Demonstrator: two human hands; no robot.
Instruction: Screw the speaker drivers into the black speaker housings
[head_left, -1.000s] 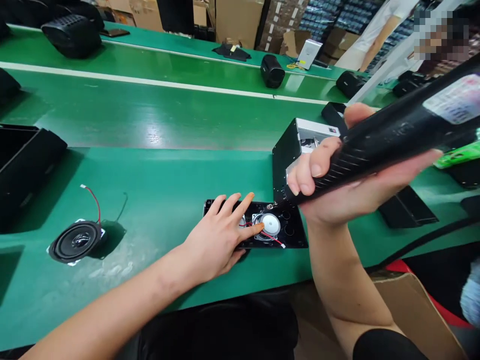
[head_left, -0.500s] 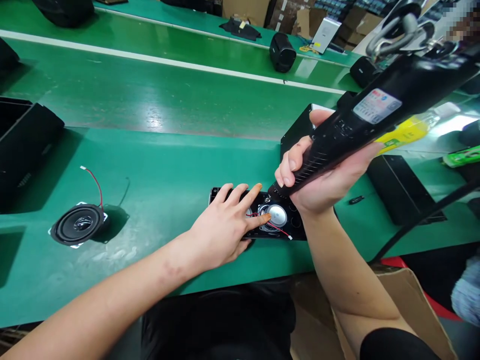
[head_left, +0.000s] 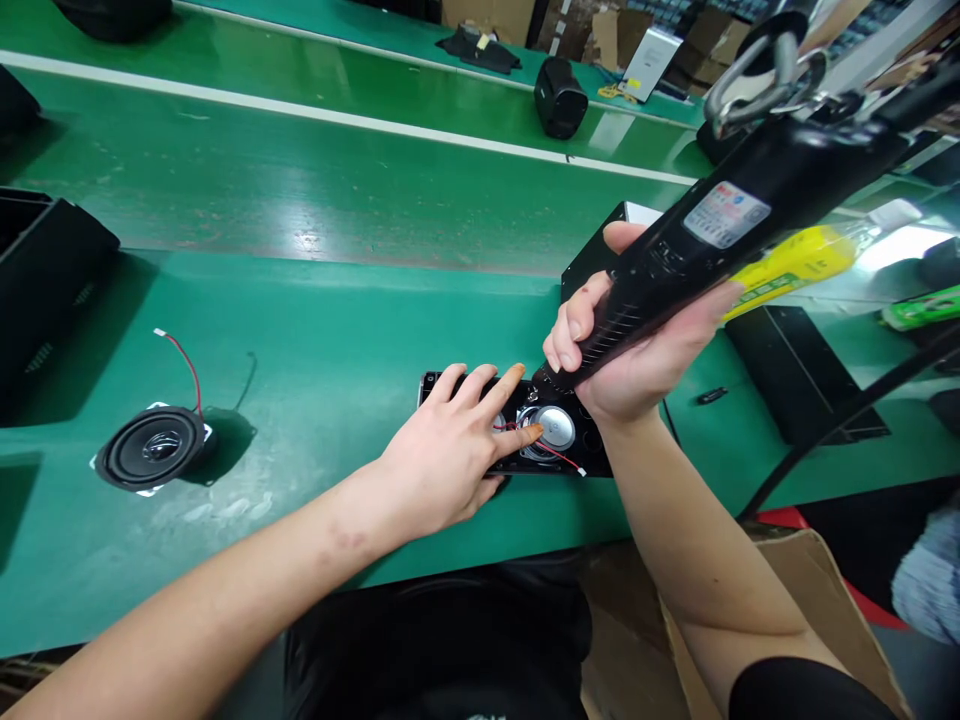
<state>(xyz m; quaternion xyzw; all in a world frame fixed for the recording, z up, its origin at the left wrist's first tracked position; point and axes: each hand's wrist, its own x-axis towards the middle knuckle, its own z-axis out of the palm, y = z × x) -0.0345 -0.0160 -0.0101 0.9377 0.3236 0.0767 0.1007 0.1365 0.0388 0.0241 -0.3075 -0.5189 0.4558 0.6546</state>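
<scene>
While the right hand (head_left: pixel 630 385) has its fingers closed around a long black cylindrical power screwdriver (head_left: pixel 667 255), the left hand (head_left: pixel 450 450) lies with fingers spread wide on a flat black panel (head_left: pixel 596 461), upon the green worktop (head_left: pixel 337 330); if this panel shifts, the screwdriver could slip against the round silver-backed speaker (head_left: pixel 556 428).

No lettering could be read. At two o'clock, a white label (head_left: pixel 727 214) on the black tool (head_left: pixel 637 300) bore print too small to make out; between two and three, a yellow bottle (head_left: pixel 814 253) showed illegible marks on its green band (head_left: pixel 765 289); at six, white print (head_left: pixel 486 716) on a garment (head_left: pixel 435 640) was cut off.
</scene>
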